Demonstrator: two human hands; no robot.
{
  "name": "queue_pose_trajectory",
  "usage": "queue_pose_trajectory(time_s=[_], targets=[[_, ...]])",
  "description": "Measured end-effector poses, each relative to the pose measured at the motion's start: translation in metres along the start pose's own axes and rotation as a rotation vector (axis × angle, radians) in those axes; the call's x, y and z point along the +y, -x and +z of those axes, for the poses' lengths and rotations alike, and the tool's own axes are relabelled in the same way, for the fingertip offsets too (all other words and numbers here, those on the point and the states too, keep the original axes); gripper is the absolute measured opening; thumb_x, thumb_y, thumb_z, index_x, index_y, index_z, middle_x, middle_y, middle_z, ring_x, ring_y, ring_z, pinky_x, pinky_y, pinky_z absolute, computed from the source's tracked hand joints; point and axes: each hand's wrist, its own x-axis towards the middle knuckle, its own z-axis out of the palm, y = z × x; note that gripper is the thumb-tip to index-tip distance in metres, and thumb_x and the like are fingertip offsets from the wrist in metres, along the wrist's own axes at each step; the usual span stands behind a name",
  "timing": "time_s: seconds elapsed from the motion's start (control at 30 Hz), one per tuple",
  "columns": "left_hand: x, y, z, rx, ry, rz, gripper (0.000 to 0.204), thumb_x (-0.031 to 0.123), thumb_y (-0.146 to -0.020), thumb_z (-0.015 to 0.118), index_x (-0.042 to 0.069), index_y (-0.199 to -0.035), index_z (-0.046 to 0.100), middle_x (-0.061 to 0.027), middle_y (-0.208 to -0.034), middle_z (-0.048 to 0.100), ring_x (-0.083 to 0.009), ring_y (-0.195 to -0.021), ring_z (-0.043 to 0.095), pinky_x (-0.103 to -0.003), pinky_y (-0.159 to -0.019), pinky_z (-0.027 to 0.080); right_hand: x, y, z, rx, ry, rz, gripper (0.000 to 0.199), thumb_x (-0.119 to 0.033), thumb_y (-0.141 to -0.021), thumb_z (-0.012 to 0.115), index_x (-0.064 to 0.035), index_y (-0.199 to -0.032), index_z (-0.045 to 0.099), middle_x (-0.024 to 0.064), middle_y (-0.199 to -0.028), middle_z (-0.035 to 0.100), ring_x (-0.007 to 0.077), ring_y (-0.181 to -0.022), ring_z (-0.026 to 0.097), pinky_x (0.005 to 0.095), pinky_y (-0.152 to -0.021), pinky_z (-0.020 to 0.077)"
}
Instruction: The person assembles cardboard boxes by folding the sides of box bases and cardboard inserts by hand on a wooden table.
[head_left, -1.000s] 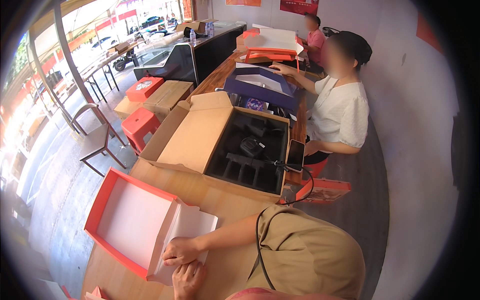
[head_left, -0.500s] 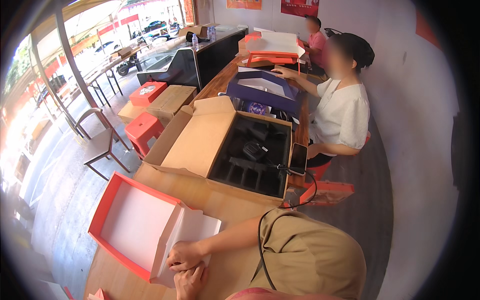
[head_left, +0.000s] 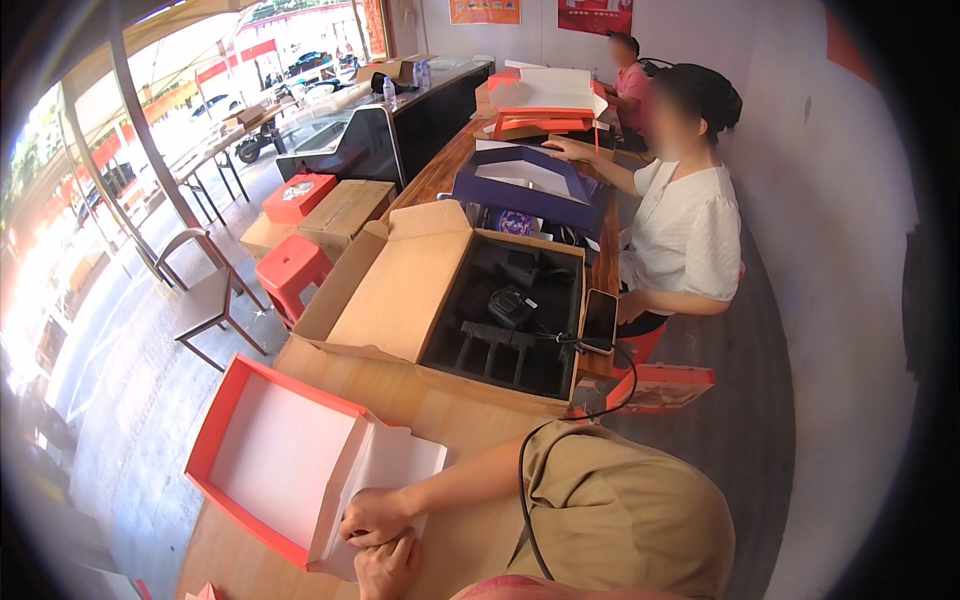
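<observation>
An open orange-red box with a white inside (head_left: 280, 450) lies on the near end of the wooden table. Its white flap (head_left: 395, 462) is folded outward to the right, toward me. My right hand (head_left: 375, 516) reaches in from the right, with its fingers curled down onto the flap's near part. Just below it, my left hand (head_left: 388, 568) comes up from the lower edge, fingers bent over the same flap. The two hands touch or nearly touch. Their fingertips and the pinched edge are partly hidden.
Beyond stands an open cardboard box (head_left: 400, 290) with a black foam insert (head_left: 500, 310); a phone (head_left: 599, 320) and cable sit at its right. Farther are a dark blue box (head_left: 530, 190) and stacked orange boxes (head_left: 545, 95). A co-worker (head_left: 685, 220) sits right. A red stool (head_left: 292, 275) stands left.
The view has shifted slightly, so the box and table sit a little lower and farther right. Both hands stay on the flap in nearly the same pose.
</observation>
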Motion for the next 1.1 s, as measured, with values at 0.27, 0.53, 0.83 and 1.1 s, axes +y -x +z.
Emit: queue_pose_trajectory(time_s=[0.27, 0.53, 0.83, 1.1], targets=[[0.006, -0.005, -0.005, 0.006, -0.001, -0.008, 0.023, 0.011, -0.090, 0.073, 0.014, -0.112, 0.073, -0.0100, -0.081, 0.065, -0.0320, -0.062, 0.061, -0.047, -0.050, 0.047, 0.001, 0.000, 0.001, 0.030, 0.007, -0.061, 0.016, -0.020, -0.093, 0.069, -0.0063, -0.085, 0.072, 0.0139, -0.076, 0.072, 0.0365, -0.070, 0.069, 0.0466, -0.065, 0.0533], [0.009, -0.007, -0.007, 0.048, 0.035, 0.005, 0.020, 0.010, -0.089, 0.075, 0.011, -0.108, 0.072, -0.0088, -0.078, 0.063, -0.0301, -0.059, 0.059, -0.046, -0.049, 0.046, 0.000, 0.000, 0.002, 0.064, 0.021, -0.042, 0.013, -0.019, -0.094, 0.068, -0.0072, -0.091, 0.074, 0.0129, -0.077, 0.073, 0.0354, -0.072, 0.070, 0.0460, -0.066, 0.0538], [-0.014, 0.021, 0.001, 0.014, 0.053, -0.021, 0.023, 0.016, -0.088, 0.075, 0.009, -0.110, 0.073, -0.0123, -0.098, 0.064, -0.0345, -0.087, 0.059, -0.050, -0.072, 0.047, 0.003, -0.001, 0.000, 0.009, -0.034, -0.033, 0.013, -0.017, -0.091, 0.070, -0.0061, -0.086, 0.074, 0.0131, -0.077, 0.073, 0.0338, -0.073, 0.071, 0.0452, -0.067, 0.0545], [-0.051, 0.016, -0.080, 0.201, -0.419, -0.521, 0.029, 0.018, -0.088, 0.071, 0.002, -0.112, 0.072, -0.0197, -0.125, 0.064, -0.0435, -0.130, 0.054, -0.056, -0.107, 0.045, 0.008, 0.002, 0.007, 0.046, 0.010, -0.124, 0.011, -0.015, -0.091, 0.070, -0.0067, -0.083, 0.072, 0.0118, -0.074, 0.069, 0.0342, -0.069, 0.068, 0.0463, -0.063, 0.0520]])
